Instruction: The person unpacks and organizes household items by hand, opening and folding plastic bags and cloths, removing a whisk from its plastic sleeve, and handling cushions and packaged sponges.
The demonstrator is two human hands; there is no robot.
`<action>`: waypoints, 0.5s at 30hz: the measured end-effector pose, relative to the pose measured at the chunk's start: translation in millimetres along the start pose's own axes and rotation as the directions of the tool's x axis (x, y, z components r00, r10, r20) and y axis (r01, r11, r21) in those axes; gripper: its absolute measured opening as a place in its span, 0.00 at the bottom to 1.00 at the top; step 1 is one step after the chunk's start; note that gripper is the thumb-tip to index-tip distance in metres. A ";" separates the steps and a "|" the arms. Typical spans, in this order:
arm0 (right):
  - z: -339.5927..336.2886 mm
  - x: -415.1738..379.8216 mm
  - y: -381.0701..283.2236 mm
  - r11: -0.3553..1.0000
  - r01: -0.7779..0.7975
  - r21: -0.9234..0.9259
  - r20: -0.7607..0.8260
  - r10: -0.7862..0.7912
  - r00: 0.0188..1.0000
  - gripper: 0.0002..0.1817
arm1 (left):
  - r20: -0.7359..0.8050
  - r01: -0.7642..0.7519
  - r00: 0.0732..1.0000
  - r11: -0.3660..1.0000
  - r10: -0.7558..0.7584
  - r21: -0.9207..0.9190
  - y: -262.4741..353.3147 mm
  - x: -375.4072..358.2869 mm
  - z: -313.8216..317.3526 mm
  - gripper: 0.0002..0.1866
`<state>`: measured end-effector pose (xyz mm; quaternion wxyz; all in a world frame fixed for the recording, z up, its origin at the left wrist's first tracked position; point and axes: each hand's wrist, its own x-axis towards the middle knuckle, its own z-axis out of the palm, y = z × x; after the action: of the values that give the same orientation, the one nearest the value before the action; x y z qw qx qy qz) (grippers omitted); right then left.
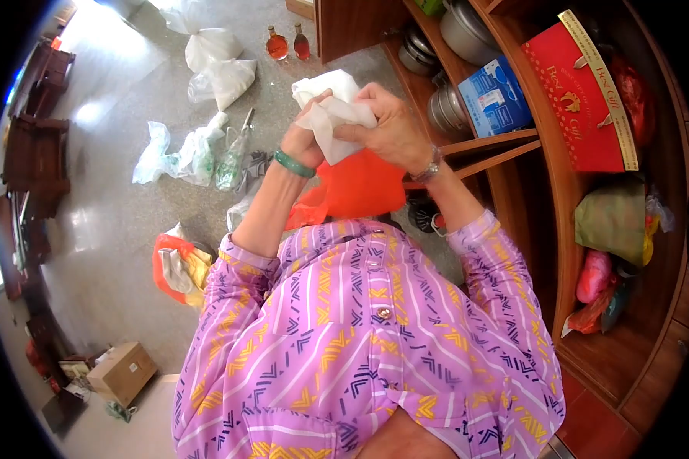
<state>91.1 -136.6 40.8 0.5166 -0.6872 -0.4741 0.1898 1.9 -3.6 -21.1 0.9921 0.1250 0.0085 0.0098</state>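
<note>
Both hands are raised in front of the chest, gripping a crumpled white plastic bag between them. My left hand, with a green bangle at the wrist, is closed around its left side. On the other side, my right hand pinches the bag between thumb and fingers; a watch is on that wrist. Part of the white material sticks up behind the hands, and a corner hangs down between them. Just beneath hangs or lies a red plastic bag, partly hidden by the forearms and shirt.
Wooden shelves on the right hold pots, a blue box and a red gift box. On the floor are white bags, two amber bottles, crumpled clear bags and a cardboard box.
</note>
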 end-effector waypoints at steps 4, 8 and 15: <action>0.7 -3.4 4.8 0.993 -0.070 -0.096 -0.110 0.059 0.992 0.25 | -0.080 -0.061 0.993 0.954 0.088 0.295 -2.3 2.2 -6.9 0.17; 5.2 -4.7 -5.7 0.943 -0.091 -0.320 -0.335 -0.023 0.942 0.37 | -0.220 -0.066 0.967 0.957 0.132 0.283 -4.3 2.6 6.0 0.18; 2.9 -5.4 22.0 0.992 -0.107 0.067 -0.172 0.117 0.978 0.36 | -0.166 -0.047 0.970 0.802 0.180 0.596 0.6 3.4 40.4 0.25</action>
<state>96.4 -140.0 18.8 0.5644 -0.7118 -0.3815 0.1708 6.1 -13.0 18.2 0.8955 0.4238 0.1103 0.0798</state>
